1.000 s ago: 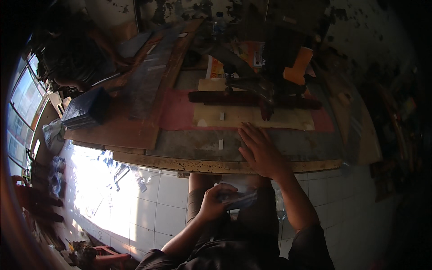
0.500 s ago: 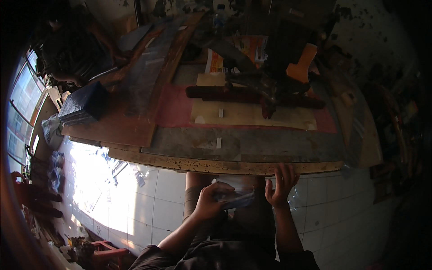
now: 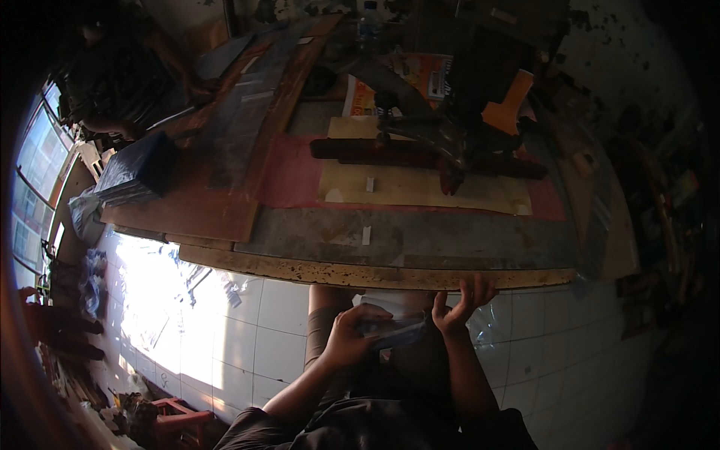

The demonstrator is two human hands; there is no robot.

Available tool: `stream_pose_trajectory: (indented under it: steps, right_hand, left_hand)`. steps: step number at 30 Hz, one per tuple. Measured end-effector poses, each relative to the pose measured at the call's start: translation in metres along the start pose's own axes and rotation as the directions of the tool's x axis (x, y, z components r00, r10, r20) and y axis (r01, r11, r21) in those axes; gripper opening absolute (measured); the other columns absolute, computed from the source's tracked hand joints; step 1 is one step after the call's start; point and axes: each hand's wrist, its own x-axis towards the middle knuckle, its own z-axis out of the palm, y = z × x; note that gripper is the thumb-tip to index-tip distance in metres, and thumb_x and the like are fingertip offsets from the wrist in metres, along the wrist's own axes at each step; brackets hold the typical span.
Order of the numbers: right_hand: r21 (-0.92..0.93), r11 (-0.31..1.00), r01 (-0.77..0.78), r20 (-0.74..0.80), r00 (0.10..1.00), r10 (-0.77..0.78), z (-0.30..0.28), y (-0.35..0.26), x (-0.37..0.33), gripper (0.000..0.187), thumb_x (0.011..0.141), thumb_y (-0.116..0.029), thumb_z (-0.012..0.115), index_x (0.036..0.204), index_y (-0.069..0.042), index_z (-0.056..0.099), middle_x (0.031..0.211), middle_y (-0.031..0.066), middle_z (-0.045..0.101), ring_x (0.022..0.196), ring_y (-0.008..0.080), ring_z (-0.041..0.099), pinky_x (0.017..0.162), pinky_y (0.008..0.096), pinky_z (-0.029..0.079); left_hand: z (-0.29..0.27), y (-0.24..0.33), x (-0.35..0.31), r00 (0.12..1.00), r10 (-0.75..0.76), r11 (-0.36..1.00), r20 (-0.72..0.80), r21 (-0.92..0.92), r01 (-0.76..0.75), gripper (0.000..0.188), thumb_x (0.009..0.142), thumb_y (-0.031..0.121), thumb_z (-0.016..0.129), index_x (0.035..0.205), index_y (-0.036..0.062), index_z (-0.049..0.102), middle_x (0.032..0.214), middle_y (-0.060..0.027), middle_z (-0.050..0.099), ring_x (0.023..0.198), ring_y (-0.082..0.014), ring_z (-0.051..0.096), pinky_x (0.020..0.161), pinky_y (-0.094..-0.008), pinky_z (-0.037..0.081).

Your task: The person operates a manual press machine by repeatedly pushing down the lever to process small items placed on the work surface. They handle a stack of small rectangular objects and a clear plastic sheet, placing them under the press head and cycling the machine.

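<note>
Over my lap, my left hand (image 3: 349,336) is closed around a small stack of clear plastic bags or sheets (image 3: 401,333); which of the two I cannot tell. The stack extends to the right from my fingers. My right hand (image 3: 457,309) is at the worktable's front edge, palm partly up and fingers apart, with nothing visible in it. Shiny clear plastic (image 3: 486,327) shows just beyond its wrist. On the worktable (image 3: 300,232) ahead stands a dark metal machine (image 3: 450,142) with a long dark red bar (image 3: 375,152) over a yellowish sheet (image 3: 420,196).
Two small pale pieces lie on the table, one a white strip (image 3: 366,235). At the left are a dark blue box (image 3: 139,171) and a brown board (image 3: 195,206) with clear plastic over it. Another person's arm (image 3: 184,71) reaches in at the far left. A red stool (image 3: 180,415) stands lower left.
My right hand has shifted slightly left, its thumb and fingers changing pose while staying apart. My left hand keeps its hold on the plastic. The view has shifted slightly.
</note>
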Motion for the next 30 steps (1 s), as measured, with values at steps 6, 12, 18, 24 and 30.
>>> stream_pose_trajectory:
  steps: [6,12,18,24,30]
  right_hand:
    - [0.041,0.997,-0.065,0.040,0.997,0.064,-0.004,-0.001,-0.004,0.049,0.099,-0.033,0.061,0.139,-0.010,0.046,0.152,0.0206,0.041,0.148,0.0491,0.023,0.117,0.0727,0.012]
    - [0.072,0.991,-0.116,0.069,0.991,0.112,-0.012,-0.009,0.001,0.049,0.098,-0.030,0.062,0.139,-0.008,0.048,0.152,0.0209,0.043,0.146,0.0485,0.028,0.116,0.0710,0.013]
    - [0.083,0.981,-0.176,0.156,0.974,0.162,-0.037,-0.019,0.023,0.039,0.102,-0.029,0.052,0.134,-0.008,0.057,0.146,0.0146,0.052,0.141,0.0391,0.037,0.117,0.0586,0.018]
    - [0.124,0.961,-0.246,0.280,0.938,0.204,-0.073,-0.028,0.069,0.033,0.102,-0.027,0.050,0.125,-0.009,0.065,0.134,0.0088,0.060,0.126,0.0288,0.049,0.108,0.0476,0.028]
    - [0.247,0.930,-0.271,0.402,0.902,0.156,-0.074,-0.035,0.126,0.017,0.097,-0.023,0.065,0.106,-0.009,0.070,0.103,0.0065,0.064,0.099,0.0269,0.058,0.095,0.0442,0.038]
  left_hand:
    - [0.001,0.006,0.001,1.000,-0.001,1.000,0.011,-0.001,0.001,0.035,0.074,0.003,0.083,0.107,0.0015,0.072,0.106,-0.0086,0.076,0.100,-0.0159,0.073,0.091,-0.0302,0.056]
    - [0.000,0.009,0.001,1.000,-0.002,0.999,0.015,0.043,0.002,0.035,0.074,0.003,0.082,0.107,0.0016,0.072,0.106,-0.0083,0.076,0.100,-0.0159,0.073,0.092,-0.0304,0.056]
    - [0.000,0.003,-0.002,1.000,0.015,1.000,0.004,0.017,-0.015,0.035,0.075,0.003,0.082,0.108,0.0019,0.072,0.106,-0.0083,0.076,0.101,-0.0163,0.072,0.092,-0.0306,0.056]
    - [0.001,0.008,-0.006,0.999,0.043,0.998,0.009,-0.035,-0.042,0.035,0.075,0.000,0.081,0.108,0.0026,0.071,0.109,-0.0080,0.076,0.103,-0.0170,0.072,0.095,-0.0305,0.055]
    - [0.000,0.022,-0.004,0.996,0.074,0.997,0.040,-0.030,-0.073,0.037,0.074,-0.004,0.081,0.109,0.0026,0.070,0.112,-0.0076,0.074,0.107,-0.0162,0.071,0.097,-0.0302,0.053]
